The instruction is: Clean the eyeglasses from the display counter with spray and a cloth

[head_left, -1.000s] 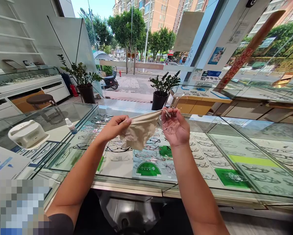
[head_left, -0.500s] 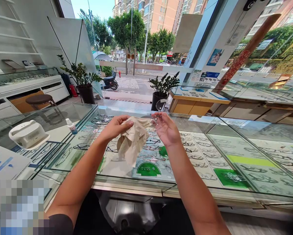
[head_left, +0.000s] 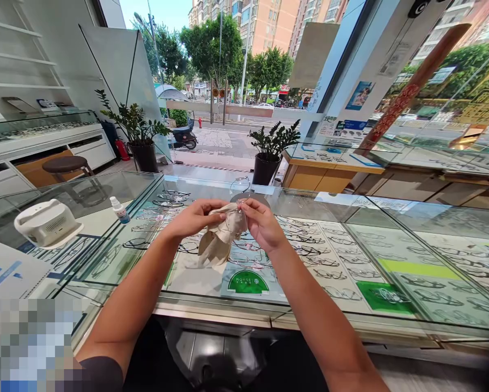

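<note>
A crumpled beige cloth (head_left: 220,239) hangs from my left hand (head_left: 197,219), whose thumb and fingers pinch its top. Touching the cloth's right side, my right hand (head_left: 263,222) is closed on a pair of thin-rimmed glasses. One clear lens of the glasses (head_left: 240,187) stands up above my fingertips; the other part lies against the cloth and is partly hidden. Both hands are above a glass display case (head_left: 191,280) with rows of eyeglass frames inside.
On the left, a white device (head_left: 48,224) and a small spray bottle (head_left: 119,210) stand on the glass. A green semicircular sign (head_left: 248,282) lies below the hands. Potted plants (head_left: 266,166) stand beyond the case, and a round stool (head_left: 67,164) is at the left.
My right hand has moved left with the glasses to meet the cloth. The glasses have turned, and the cloth is gathered higher, between the two hands.
</note>
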`<state>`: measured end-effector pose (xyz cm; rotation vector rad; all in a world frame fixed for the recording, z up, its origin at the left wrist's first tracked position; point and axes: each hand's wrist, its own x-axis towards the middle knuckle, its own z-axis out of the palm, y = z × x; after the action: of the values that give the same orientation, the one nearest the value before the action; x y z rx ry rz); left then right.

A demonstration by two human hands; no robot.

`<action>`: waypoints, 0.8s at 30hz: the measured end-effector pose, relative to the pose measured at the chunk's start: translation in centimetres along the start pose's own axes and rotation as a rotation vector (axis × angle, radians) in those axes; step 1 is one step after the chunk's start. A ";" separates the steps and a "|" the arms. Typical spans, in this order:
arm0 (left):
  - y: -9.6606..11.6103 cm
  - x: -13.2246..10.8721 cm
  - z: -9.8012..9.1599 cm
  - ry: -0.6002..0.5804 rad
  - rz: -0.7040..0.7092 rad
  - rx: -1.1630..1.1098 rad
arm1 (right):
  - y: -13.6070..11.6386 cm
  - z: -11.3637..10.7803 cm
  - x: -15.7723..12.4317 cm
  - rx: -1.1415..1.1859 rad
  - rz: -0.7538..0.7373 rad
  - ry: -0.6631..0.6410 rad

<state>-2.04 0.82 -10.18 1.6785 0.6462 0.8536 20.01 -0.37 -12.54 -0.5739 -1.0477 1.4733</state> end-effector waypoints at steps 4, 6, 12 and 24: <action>0.0 0.0 0.0 0.043 0.008 -0.046 | -0.4 0.1 0.0 0.051 -0.007 0.024; 0.0 0.1 -0.1 0.068 0.014 -0.055 | -0.7 0.0 0.0 0.076 -0.006 0.030; 0.0 0.1 -0.3 0.152 0.023 -0.172 | -1.2 -0.5 0.1 0.082 0.028 0.008; -0.2 -0.1 -0.8 0.086 0.068 -0.073 | -1.1 -0.4 0.3 -0.028 -0.118 0.167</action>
<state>-2.72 1.22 -10.27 1.6129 0.6118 0.9908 20.86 -0.07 -11.76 -0.6324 -0.9563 1.2870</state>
